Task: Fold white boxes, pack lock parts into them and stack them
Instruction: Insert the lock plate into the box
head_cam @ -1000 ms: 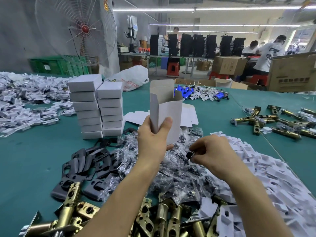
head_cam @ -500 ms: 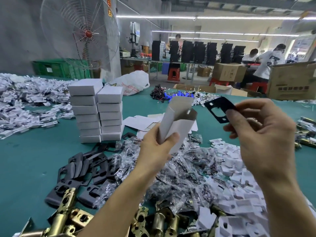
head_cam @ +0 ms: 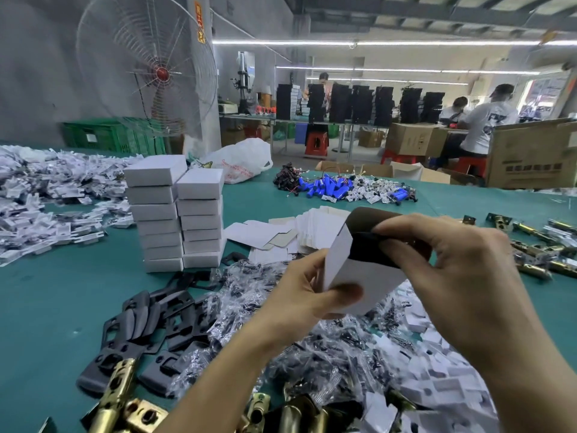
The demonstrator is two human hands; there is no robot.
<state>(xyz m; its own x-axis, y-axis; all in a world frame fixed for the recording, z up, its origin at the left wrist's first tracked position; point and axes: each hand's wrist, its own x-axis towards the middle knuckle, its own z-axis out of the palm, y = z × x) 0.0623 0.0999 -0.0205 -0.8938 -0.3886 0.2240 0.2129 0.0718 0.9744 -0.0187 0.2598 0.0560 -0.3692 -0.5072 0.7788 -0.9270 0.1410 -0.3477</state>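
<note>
My left hand (head_cam: 304,295) grips an open white box (head_cam: 365,276), tilted with its mouth toward the right. My right hand (head_cam: 462,270) pinches a black lock plate (head_cam: 367,248) that sits partly inside the box's mouth; my fingers hide most of the plate. Two stacks of closed white boxes (head_cam: 178,214) stand on the green table (head_cam: 46,307) at the left. Flat unfolded box blanks (head_cam: 281,235) lie behind my hands.
Black plates (head_cam: 146,326) lie at lower left, bagged screws (head_cam: 312,348) in the middle, brass latches (head_cam: 125,398) along the near edge and more brass latches (head_cam: 537,242) at the right. White paper pieces (head_cam: 446,379) pile at lower right. Blue cylinders (head_cam: 331,185) lie far back. A fan (head_cam: 146,70) stands behind.
My right hand lifted a black plate from the pile, carried it up and over, and now pushes it into the box. My left hand tilted the box toward the right.
</note>
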